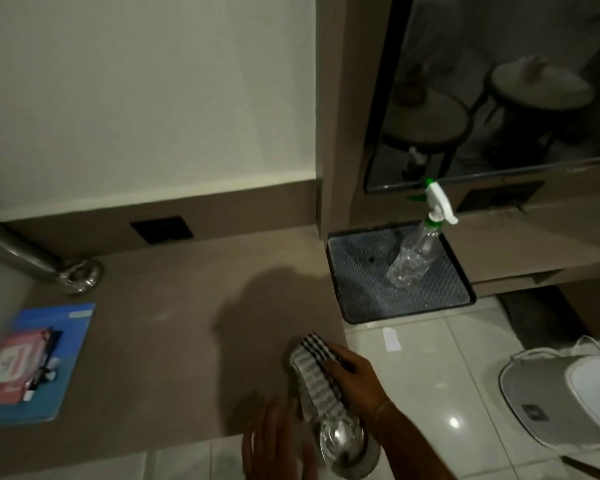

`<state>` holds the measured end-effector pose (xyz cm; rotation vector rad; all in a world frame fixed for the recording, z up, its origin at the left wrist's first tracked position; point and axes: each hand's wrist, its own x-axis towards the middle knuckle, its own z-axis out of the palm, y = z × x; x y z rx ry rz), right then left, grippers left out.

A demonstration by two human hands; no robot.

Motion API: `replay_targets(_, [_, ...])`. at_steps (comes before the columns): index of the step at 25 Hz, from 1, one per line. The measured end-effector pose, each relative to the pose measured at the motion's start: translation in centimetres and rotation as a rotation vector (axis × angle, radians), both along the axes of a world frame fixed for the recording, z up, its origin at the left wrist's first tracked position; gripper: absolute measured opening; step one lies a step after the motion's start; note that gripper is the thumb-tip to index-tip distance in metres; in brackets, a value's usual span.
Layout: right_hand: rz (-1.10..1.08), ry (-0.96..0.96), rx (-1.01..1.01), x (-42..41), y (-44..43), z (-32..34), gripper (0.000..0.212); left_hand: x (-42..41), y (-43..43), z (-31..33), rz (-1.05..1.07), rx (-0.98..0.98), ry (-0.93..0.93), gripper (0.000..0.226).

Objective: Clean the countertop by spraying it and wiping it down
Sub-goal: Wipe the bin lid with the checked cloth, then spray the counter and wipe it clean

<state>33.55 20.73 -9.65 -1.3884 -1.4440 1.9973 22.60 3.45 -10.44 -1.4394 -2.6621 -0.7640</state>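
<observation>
A brown countertop [174, 323] runs across the middle of the view. At its near right corner my right hand [354, 375] presses down on a black-and-white checkered cloth [312, 379], which lies flat on the surface. Blurred, with its fingers spread, my left hand [274, 445] hovers at the counter's front edge beside a shiny round metal fitting [343, 441]. It holds nothing. A clear spray bottle [416, 251] with a white and green trigger stands alone on a grey dotted mat [361, 271] at the back right, well away from both hands.
A blue folder [70, 341] with a pink wipes pack [14, 362] on it lies at the counter's left end. A chrome rail [21, 258] is fixed behind it. A black socket [161, 230] sits in the back wall. On the tiled floor [430, 358] to the right stands a grey-white bin [551, 393].
</observation>
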Motion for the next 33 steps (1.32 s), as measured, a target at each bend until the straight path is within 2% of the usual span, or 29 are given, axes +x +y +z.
replay_targets(1, [-0.054, 0.022, -0.068, 0.4, -0.1, 1.2, 0.031, -0.2, 0.4, 0.9, -0.027, -0.074, -0.261, 0.047])
replay_targets(2, [-0.11, 0.042, -0.128, 0.9, 0.1, 2.6, 0.034, 0.0, 1.4, 2.7, 0.017, -0.12, -0.357, 0.051])
replay_targets(4, [-0.192, 0.095, -0.247, 2.1, 0.6, 5.1, 0.037, -1.5, 3.2, 5.7, 0.016, -0.265, -0.396, 0.056])
replay_targets(5, [-0.213, 0.123, -0.287, 2.7, 1.1, 6.3, 0.036, -2.8, 4.6, 6.9, 0.003, -0.34, -0.363, 0.061])
replay_targets(8, [-0.295, 0.167, -0.311, 4.1, 2.4, 9.3, 0.033, -3.5, 6.4, 8.0, -0.044, -0.273, -0.237, 0.068])
replay_targets(12, [-0.492, 0.137, -0.307, 5.1, 4.8, 9.8, 0.031, -3.3, 9.5, 7.7, -0.164, -0.325, -0.164, 0.069])
replay_targets(15, [-0.562, 0.076, -0.352, 4.5, 6.7, 8.5, 0.026, -2.6, 10.9, 7.0, -0.218, -0.42, -0.105, 0.069])
replay_targets(19, [-0.536, 0.077, -0.408, 2.9, 11.1, 5.8, 0.023, -0.9, 12.8, 3.9, -0.202, -0.424, -0.088, 0.066])
replay_targets(22, [-0.524, 0.128, -0.426, 0.9, 15.5, 3.5, 0.029, -0.1, 14.7, 1.3, -0.147, -0.451, -0.086, 0.067])
replay_targets(27, [-0.604, 0.223, -0.463, -2.0, 21.0, 0.3, 0.045, 2.2, 18.1, 1.3, -0.105, -0.466, -0.114, 0.065])
replay_targets(33, [-0.592, -0.025, -0.376, -2.2, 21.8, -2.6, 0.047, 4.6, 19.6, 1.2, -0.084, -0.462, -0.164, 0.065])
